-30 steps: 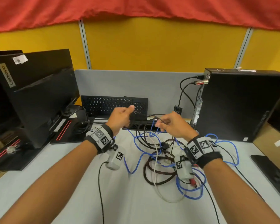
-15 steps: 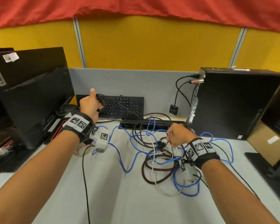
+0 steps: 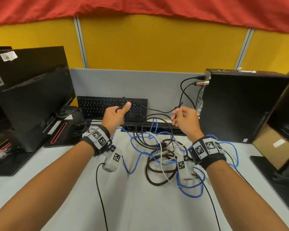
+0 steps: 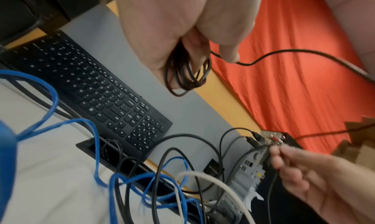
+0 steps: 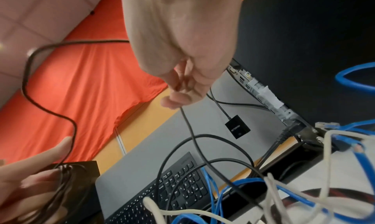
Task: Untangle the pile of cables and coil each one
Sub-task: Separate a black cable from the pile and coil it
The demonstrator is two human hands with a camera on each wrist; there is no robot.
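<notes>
My left hand [image 3: 118, 114] is raised above the desk and grips several small loops of a thin black cable [image 4: 185, 76]; the thumb points up. The free length of that cable [image 3: 157, 110] sags across to my right hand [image 3: 182, 118], which pinches it between thumb and fingers [image 5: 182, 96]. From the right hand it drops into the tangled pile [image 3: 158, 154] on the desk. The pile holds a blue cable [image 3: 137, 157], a white cable [image 3: 163, 167], a dark brown coil [image 3: 150, 177] and thicker black loops [image 3: 140, 135].
A black keyboard [image 3: 107, 105] leans against the grey partition behind the hands. A monitor [image 3: 32, 90] stands at the left, a black computer tower [image 3: 240, 104] at the right with plugged cables. A second monitor's base [image 3: 277, 179] sits at the right edge.
My left hand came back from the far left toward the centre with its coil. The right hand rose from the pile, lifting the black cable level with the left.
</notes>
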